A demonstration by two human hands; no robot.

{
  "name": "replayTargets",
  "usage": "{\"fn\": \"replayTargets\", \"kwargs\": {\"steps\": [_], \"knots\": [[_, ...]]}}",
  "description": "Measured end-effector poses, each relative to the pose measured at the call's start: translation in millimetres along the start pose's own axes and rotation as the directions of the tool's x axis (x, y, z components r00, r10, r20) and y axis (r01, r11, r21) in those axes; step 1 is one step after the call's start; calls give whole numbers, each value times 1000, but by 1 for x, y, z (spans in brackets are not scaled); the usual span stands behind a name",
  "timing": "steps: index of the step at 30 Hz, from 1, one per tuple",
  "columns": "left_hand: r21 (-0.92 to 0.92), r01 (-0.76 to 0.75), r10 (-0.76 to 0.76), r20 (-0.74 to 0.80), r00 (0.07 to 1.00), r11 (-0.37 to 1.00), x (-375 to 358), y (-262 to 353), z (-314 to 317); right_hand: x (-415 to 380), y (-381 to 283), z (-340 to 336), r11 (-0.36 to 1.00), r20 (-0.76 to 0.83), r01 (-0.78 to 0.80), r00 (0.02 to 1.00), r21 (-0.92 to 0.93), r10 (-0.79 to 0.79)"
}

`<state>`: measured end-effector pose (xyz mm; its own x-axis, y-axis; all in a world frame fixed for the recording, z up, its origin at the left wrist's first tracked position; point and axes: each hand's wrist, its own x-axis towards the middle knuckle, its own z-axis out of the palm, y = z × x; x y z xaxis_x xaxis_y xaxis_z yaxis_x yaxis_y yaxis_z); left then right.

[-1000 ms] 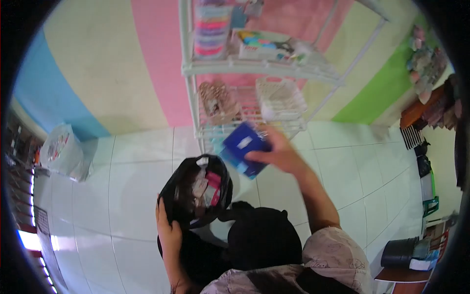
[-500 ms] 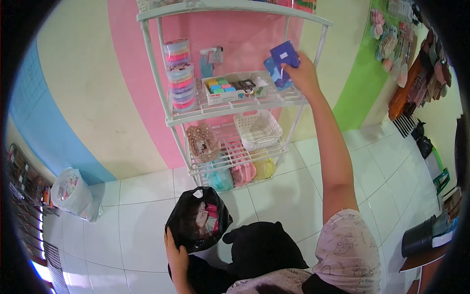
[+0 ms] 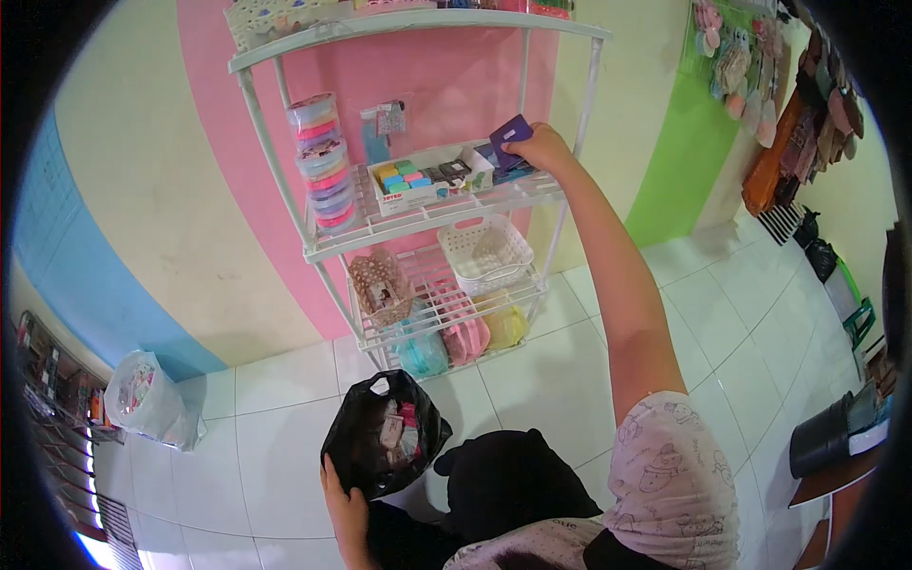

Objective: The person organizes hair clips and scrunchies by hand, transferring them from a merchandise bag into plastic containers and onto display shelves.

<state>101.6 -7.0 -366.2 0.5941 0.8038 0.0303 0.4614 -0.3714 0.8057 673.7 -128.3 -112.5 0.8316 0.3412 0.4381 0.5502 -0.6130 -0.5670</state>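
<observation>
My right hand (image 3: 540, 147) grips a dark blue booklet (image 3: 510, 141) at the right end of the middle shelf (image 3: 456, 205). Under it, other blue items (image 3: 518, 171) lie on the shelf, partly covered. Beside them is a white box (image 3: 408, 201) of colourful blocks and dark packets. My left hand (image 3: 344, 503) holds the rim of an open black plastic bag (image 3: 342, 446). Inside the bag are pink and pale packets (image 3: 392, 432).
Stacked round tubs (image 3: 326, 171) stand at the shelf's left. Below are a brown basket (image 3: 380, 285) and a white basket (image 3: 486, 252). A white bag (image 3: 142, 399) sits on the floor at left, a black bin (image 3: 819, 439) at right.
My right hand has lowered the dark blue booklet toward the shelf, and the lighter blue items now lie flatter. The view has shifted slightly. My left hand stays on the black bag.
</observation>
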Motion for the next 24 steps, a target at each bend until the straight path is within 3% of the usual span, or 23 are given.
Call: {"fn": "replayTargets", "kwargs": {"steps": [2,8,11,14,17,20,23,24], "knots": [[10,3,-3,5,1000,1000,1,4,-1,-5,-9,-4,998,-7,-18,1000,-61,18],[14,20,-20,6,1000,1000,1,-4,1,-15,-29,-26,993,-125,120,985,-6,-120],[34,30,-30,8,1000,999,0,-2,0,-26,-35,-25,914,-168,214,944,-345,-284],[36,11,-11,4,1000,999,-1,-3,-1,-27,-28,-13,839,-200,231,908,-492,-367],[13,12,-12,13,1000,1000,-2,-4,-1,-26,-14,-3,784,-74,263,928,-562,-365],[23,26,-27,10,1000,999,-2,-2,-1,-37,-20,-8,818,132,291,957,-496,-260],[62,27,-28,14,1000,998,-1,-5,-1,-32,-16,-17,872,180,340,939,-353,-294],[55,16,-16,14,1000,998,-1,-7,-1,-31,-10,-17,871,107,356,934,-337,-341]]}}
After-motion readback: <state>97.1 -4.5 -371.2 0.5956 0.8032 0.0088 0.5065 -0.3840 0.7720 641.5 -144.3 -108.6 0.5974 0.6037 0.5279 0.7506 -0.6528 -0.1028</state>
